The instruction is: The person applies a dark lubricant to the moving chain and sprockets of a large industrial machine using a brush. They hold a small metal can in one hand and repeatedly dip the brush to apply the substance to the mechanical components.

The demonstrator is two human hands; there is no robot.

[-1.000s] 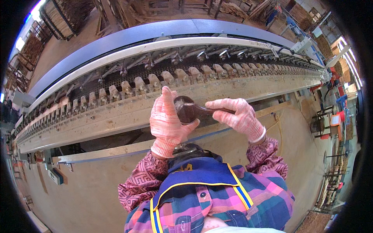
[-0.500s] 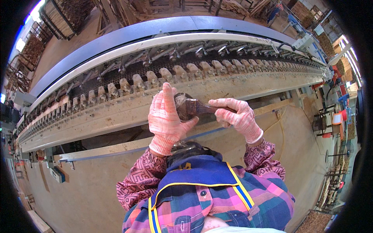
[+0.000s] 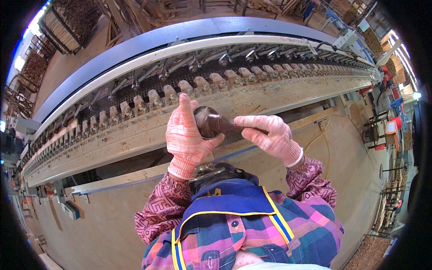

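Since the pink-gloved left hand (image 3: 183,137), half-curled, merely cradled a dark round, seemingly hollow vessel (image 3: 203,119), a hard push of the brown handled tool (image 3: 227,124) pinched in the pink-gloved right hand (image 3: 271,136) could have dislodged it.

My right hand (image 3: 270,137) has room along the near edge of the beam (image 3: 270,95); at its far edge, upright blocks (image 3: 217,81) bar me.

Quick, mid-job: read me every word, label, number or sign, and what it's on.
Blue apron: yellow lettering, partly hidden; no whole word readable.
Machine's pale rail: small dark writing, too small and blurred to read.
Patterned left sleeve: letter-like print, too blurred to read.
Dark tool in right hand: no readable text.
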